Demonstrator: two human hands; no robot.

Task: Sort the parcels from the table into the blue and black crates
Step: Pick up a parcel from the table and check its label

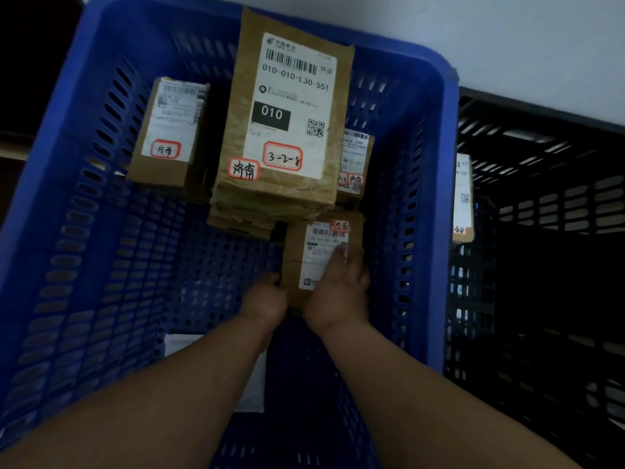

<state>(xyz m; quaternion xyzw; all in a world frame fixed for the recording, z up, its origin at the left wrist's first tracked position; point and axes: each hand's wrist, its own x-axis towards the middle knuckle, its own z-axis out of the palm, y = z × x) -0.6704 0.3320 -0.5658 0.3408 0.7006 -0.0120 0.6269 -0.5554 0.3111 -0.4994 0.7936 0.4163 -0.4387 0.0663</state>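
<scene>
- White wall [507, 35] is filling the top right of the frame; dim lighting overall.
- Blue crate [84, 231] is taking up most of the frame, its perforated floor showing at lower left.
- Black crate [558, 231] is sitting just to its right, walls touching or nearly so; a labelled parcel [462, 198] is leaning inside against its left wall.
- Both hands are reaching down into the blue crate at lower centre, holding a small brown box [314, 255] with a white label.
- Left hand [265, 297] is gripping the box's left edge, fingers curled round it.
- Right hand [340, 292] is lying over the box's right side, thumb pressing on the label; other fingers are hidden.
- Large box [287, 113], marked 010, is sitting on a stack at upper centre, just above the held box.
- Two more boxes are flanking it: one [169, 130] at upper left, another [355, 160] tucked behind at right.
</scene>
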